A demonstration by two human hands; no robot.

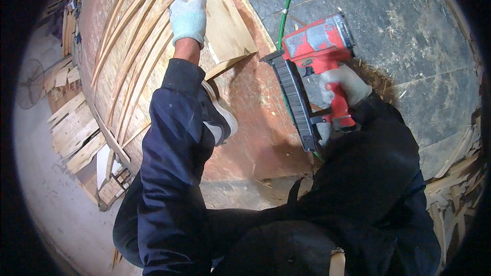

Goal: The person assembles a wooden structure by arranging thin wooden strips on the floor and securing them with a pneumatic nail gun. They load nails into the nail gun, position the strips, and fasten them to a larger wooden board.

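Note:
In my right hand (343, 88), which wears a pale glove, is a red and grey nail gun (318, 46), gripped by its handle. Its long black magazine (296, 99) slants down toward me, and the nose points left. My left hand (188, 19), in a light grey-blue glove, is closed at the left edge of a pale wooden board (221, 20); the fingertips are partly hidden. The board's near end stands raised above the reddish surface (255, 122). Between the nail gun and the board there is a gap.
A green air hose (289, 0) runs from the far edge down behind the nail gun. Several thin wooden strips (135, 46) lie left of the board. My shoe (221, 115) is beside its near end. Wood pieces (76, 128) lie at left, and scrap wood (455, 194) at right.

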